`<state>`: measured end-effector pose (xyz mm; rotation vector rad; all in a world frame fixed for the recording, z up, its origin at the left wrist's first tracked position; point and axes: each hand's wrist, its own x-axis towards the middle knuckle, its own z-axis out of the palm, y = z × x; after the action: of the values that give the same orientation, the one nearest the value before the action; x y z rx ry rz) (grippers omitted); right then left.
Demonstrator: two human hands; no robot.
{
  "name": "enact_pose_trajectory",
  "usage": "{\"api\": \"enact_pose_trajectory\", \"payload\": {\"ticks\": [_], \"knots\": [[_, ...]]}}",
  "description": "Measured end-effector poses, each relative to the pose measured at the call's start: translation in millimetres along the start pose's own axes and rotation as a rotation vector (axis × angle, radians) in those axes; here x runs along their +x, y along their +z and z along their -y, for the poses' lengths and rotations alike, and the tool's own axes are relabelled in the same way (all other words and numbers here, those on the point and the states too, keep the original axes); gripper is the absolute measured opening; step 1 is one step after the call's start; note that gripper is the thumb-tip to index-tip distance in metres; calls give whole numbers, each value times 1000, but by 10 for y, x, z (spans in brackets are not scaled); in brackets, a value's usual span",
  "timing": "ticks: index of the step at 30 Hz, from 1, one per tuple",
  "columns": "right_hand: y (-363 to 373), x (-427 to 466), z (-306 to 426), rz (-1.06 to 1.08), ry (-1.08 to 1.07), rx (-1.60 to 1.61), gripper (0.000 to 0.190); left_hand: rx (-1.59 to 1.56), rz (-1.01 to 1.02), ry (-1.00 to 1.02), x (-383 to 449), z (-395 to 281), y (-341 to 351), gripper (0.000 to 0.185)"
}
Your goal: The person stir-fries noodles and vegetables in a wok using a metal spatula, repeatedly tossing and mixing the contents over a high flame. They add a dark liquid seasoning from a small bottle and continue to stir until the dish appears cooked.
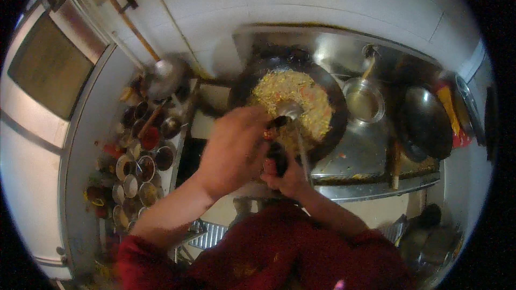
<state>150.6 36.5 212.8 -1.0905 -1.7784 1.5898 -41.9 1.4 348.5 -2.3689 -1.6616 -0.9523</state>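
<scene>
A dark bottle with red label patches [276,157] is held over the near side of a large black wok [340,108]. My right hand [291,179] grips its lower part, thumb towards me. At the bottle's upper end is my left hand [236,149], its fingers curled around the neck; blur and the back of the hand hide the exact hold. Fried rice [298,88] with yellow and orange-red bits fills the wok. A metal ladle [291,109] rests in the rice, its handle slanting down past my right hand.
On the steel stovetop [350,157], right of the wok, stands a metal pot of liquid [363,102]. A second black wok [425,123] leans farther right. Several seasoning bowls [131,185] crowd the left counter, below a hanging long-handled metal ladle [164,74].
</scene>
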Motion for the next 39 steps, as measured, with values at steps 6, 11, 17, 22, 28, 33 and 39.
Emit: {"api": "enact_pose_trajectory", "payload": {"ticks": [6,11,17,22,28,33,39], "knots": [[136,105,-57,-224,-390,116,78,-1062,55,-641,-835,-68,931,70],[93,-55,115,-156,-651,-201,62,-1203,-53,-955,-893,36,1242,71],[-619,-330,-233,-336,-299,-535,55,-1643,45,-984,-686,222,752,36],[-709,-450,-1042,77,448,-553,88,-1664,86,-883,-618,277,659,42],[-827,-637,-1341,-187,197,-389,66,-1570,180,-922,-632,454,639,49],[-948,-1012,-1018,87,539,265,40,-945,293,-918,-629,602,828,53],[-893,-1202,-608,201,571,543,35,-307,636,-680,-577,815,1128,58]]}}
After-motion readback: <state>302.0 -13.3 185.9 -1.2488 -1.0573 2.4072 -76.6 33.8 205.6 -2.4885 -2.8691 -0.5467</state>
